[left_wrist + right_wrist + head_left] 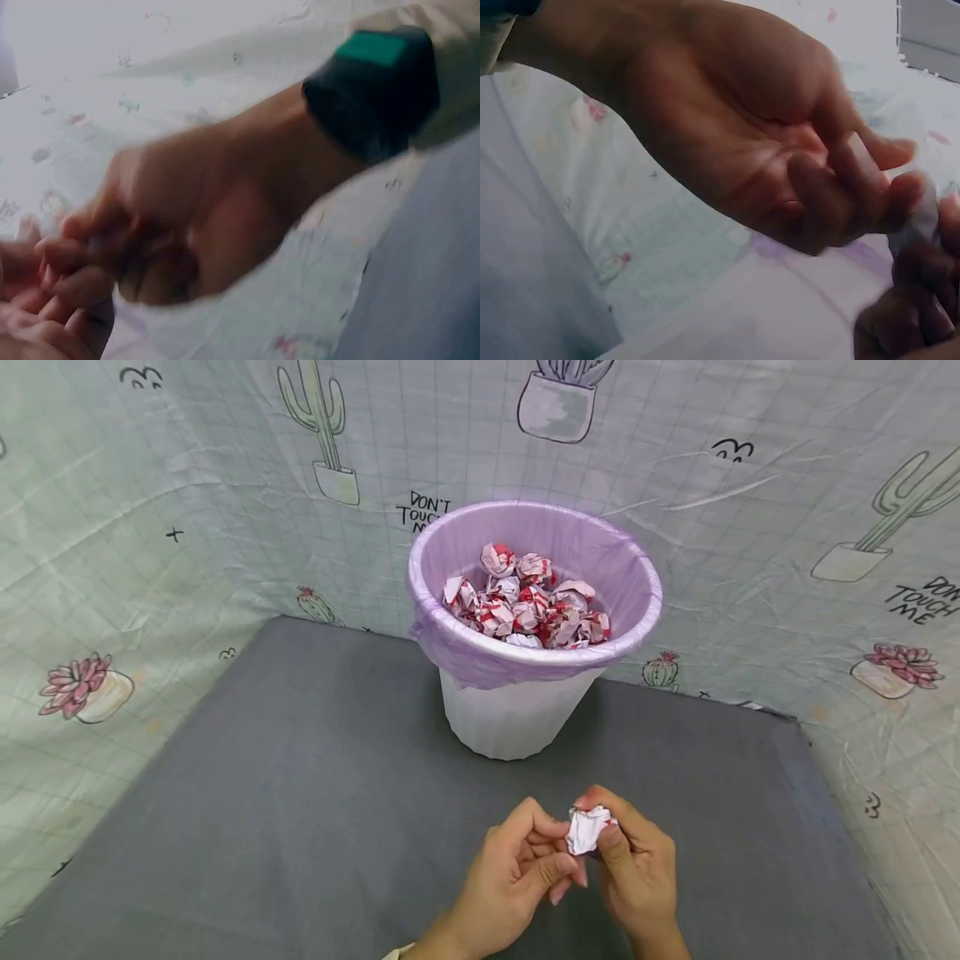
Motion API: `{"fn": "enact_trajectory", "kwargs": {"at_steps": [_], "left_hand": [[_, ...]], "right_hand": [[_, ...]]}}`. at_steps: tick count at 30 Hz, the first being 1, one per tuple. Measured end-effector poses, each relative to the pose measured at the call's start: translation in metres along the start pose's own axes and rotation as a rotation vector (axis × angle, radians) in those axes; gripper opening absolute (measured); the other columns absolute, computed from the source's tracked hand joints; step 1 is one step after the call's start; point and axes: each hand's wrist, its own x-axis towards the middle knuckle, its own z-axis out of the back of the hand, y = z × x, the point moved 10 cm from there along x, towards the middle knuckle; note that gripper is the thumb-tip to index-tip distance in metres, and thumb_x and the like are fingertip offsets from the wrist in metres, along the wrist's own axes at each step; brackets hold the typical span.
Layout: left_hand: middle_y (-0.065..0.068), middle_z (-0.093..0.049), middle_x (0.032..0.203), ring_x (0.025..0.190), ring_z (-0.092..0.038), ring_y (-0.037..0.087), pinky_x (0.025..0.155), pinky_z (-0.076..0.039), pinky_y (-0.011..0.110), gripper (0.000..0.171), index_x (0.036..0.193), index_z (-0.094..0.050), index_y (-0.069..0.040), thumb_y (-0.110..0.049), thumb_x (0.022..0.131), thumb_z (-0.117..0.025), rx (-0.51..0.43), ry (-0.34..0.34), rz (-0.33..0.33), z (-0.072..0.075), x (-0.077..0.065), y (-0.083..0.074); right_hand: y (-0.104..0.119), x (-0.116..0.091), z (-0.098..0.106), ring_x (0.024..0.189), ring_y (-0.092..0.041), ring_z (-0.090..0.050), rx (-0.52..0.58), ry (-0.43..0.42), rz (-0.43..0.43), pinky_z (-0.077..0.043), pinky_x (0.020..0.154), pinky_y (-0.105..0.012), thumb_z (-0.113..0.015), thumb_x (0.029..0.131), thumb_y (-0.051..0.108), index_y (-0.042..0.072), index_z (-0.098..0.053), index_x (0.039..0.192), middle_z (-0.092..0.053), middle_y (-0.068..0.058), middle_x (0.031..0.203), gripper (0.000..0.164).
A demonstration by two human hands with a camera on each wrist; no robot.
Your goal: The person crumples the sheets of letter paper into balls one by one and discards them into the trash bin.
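A small crumpled piece of paper [587,831], white with a bit of red, is held between both hands above the grey surface. My right hand [641,868] pinches it with thumb and fingers from the right. From the left, my left hand [502,877] has its fingers curled, with thumb and index tips at the paper's edge. The right wrist view shows part of the paper [924,221] at the fingertips of the right hand [735,120]. In the left wrist view the left hand [202,210] is blurred and the paper is hidden behind fingers.
Beyond the hands stands a white bin [510,714] with a purple liner [487,664] folded over its rim. Several crumpled red-and-white paper balls [495,614] lie inside. Cactus-print cloth [225,485] walls in the grey surface [300,793] behind and at both sides.
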Motion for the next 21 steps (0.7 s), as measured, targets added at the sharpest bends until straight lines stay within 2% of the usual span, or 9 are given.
{"fn": "enact_trajectory", "kwargs": {"at_steps": [1,3,5,8,11,13,16,19,21], "left_hand": [[0.023,-0.060,0.074,0.050,-0.051,0.024,0.042,-0.046,0.025,0.014,0.094,-0.045,0.007,0.005,0.090,-0.058,0.053,0.015,-0.040,0.000,0.000,-0.004],[0.017,-0.062,0.079,0.056,-0.057,0.019,0.050,-0.051,0.024,0.018,0.095,-0.049,0.004,-0.006,0.088,-0.062,0.184,0.019,-0.111,0.001,0.000,-0.011],[0.012,-0.061,0.079,0.061,-0.060,0.016,0.055,-0.052,0.021,0.023,0.095,-0.050,0.001,-0.016,0.087,-0.063,0.279,-0.002,-0.157,0.003,0.001,-0.016],[0.009,-0.058,0.076,0.062,-0.059,0.012,0.058,-0.051,0.017,0.031,0.096,-0.048,0.000,-0.027,0.087,-0.059,0.391,-0.019,-0.237,0.001,0.001,-0.026],[0.009,-0.056,0.075,0.059,-0.055,0.013,0.057,-0.047,0.014,0.033,0.096,-0.047,0.003,-0.028,0.089,-0.056,0.448,-0.044,-0.307,-0.001,0.002,-0.035],[0.008,-0.055,0.074,0.059,-0.052,0.012,0.056,-0.045,0.012,0.034,0.097,-0.046,0.004,-0.028,0.091,-0.054,0.481,-0.058,-0.342,-0.002,0.002,-0.040],[0.007,-0.054,0.073,0.059,-0.052,0.011,0.054,-0.043,0.012,0.032,0.099,-0.046,0.006,-0.025,0.094,-0.052,0.466,-0.070,-0.327,-0.002,0.002,-0.038],[0.007,-0.053,0.074,0.058,-0.051,0.010,0.052,-0.043,0.012,0.029,0.099,-0.046,0.003,-0.025,0.093,-0.054,0.423,-0.094,-0.248,0.000,0.000,-0.032],[0.008,-0.052,0.072,0.057,-0.049,0.009,0.049,-0.043,0.013,0.026,0.096,-0.046,0.000,-0.023,0.091,-0.057,0.359,-0.115,-0.175,0.003,-0.001,-0.025]], "right_hand": [[-0.004,-0.001,-0.001,0.075,-0.012,-0.056,0.102,0.021,-0.041,-0.043,0.051,-0.023,-0.042,0.101,0.004,-0.016,-0.055,0.116,-0.062,-0.012,0.098,0.028],[-0.009,-0.003,-0.004,0.072,-0.015,-0.052,0.250,0.062,-0.103,-0.040,0.048,-0.028,-0.035,0.103,0.005,-0.015,-0.052,0.118,-0.058,-0.012,0.094,0.030],[-0.011,-0.004,-0.009,0.071,-0.016,-0.050,0.297,0.088,-0.145,-0.039,0.049,-0.030,-0.032,0.104,0.008,-0.012,-0.053,0.118,-0.057,-0.011,0.093,0.032],[-0.012,-0.006,-0.014,0.076,-0.015,-0.053,0.333,0.090,-0.192,-0.043,0.053,-0.029,-0.029,0.105,0.010,-0.011,-0.052,0.118,-0.058,-0.011,0.097,0.034],[-0.011,-0.007,-0.016,0.086,-0.013,-0.059,0.319,0.062,-0.210,-0.050,0.064,-0.025,-0.029,0.105,0.009,-0.013,-0.051,0.119,-0.059,-0.012,0.101,0.034],[-0.008,-0.007,-0.016,0.086,-0.015,-0.061,0.277,0.043,-0.199,-0.052,0.067,-0.024,-0.030,0.105,0.007,-0.014,-0.050,0.119,-0.060,-0.013,0.101,0.033],[-0.004,-0.006,-0.015,0.086,-0.014,-0.062,0.175,0.020,-0.169,-0.052,0.068,-0.023,-0.033,0.104,0.005,-0.015,-0.051,0.119,-0.061,-0.013,0.102,0.030],[-0.001,-0.005,-0.012,0.081,-0.011,-0.061,0.016,0.005,-0.146,-0.052,0.062,-0.021,-0.038,0.103,0.005,-0.012,-0.054,0.118,-0.063,-0.011,0.100,0.028],[0.000,-0.004,-0.012,0.074,-0.009,-0.058,-0.088,0.004,-0.133,-0.049,0.055,-0.020,-0.040,0.103,0.006,-0.010,-0.057,0.116,-0.062,-0.009,0.094,0.027]]}}
